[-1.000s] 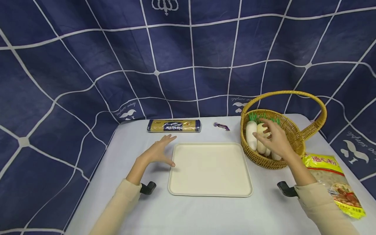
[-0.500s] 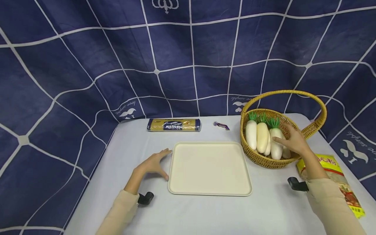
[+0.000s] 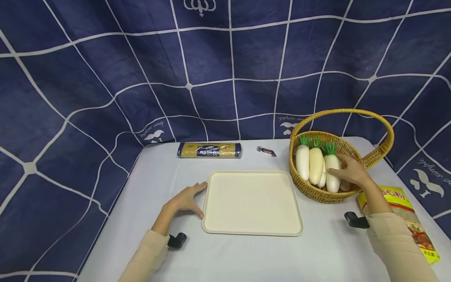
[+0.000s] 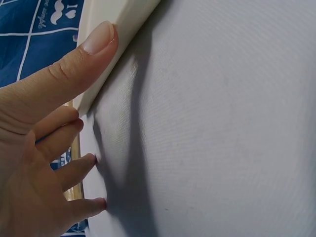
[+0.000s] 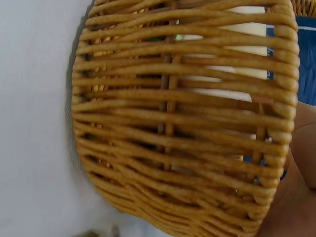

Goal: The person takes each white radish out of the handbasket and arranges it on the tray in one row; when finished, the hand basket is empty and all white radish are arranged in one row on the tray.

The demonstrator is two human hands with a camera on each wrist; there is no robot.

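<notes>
In the head view, my right hand (image 3: pixel 354 171) reaches into the wicker basket (image 3: pixel 310 192) and grips the rightmost white radish (image 3: pixel 332 181), its thumb across the front. More pale radishes, among them a yellowish one (image 3: pixel 316 166), lie left of it, some with green tops. The basket's woven wall (image 5: pixel 182 118) hides most of that hand in the right wrist view. My left hand (image 3: pixel 183 199) is at the left edge of the cream tray (image 3: pixel 251 201), fingers spread and holding nothing. In the left wrist view its thumb (image 4: pixel 79 66) lies against the tray's rim (image 4: pixel 126 24).
Behind the tray lie a pasta packet (image 3: pixel 209 150) and a small wrapped candy (image 3: pixel 266 151). A yellow food bag (image 3: pixel 405 219) lies to the right, partly under the right forearm. The basket's tall handle (image 3: pixel 341 111) arches above its opening. A blue curtain (image 3: pixel 225 70) hangs behind the table.
My right hand has moved right and down inside the basket, onto the rightmost radish, uncovering the others. My left hand has moved down slightly along the tray's left edge.
</notes>
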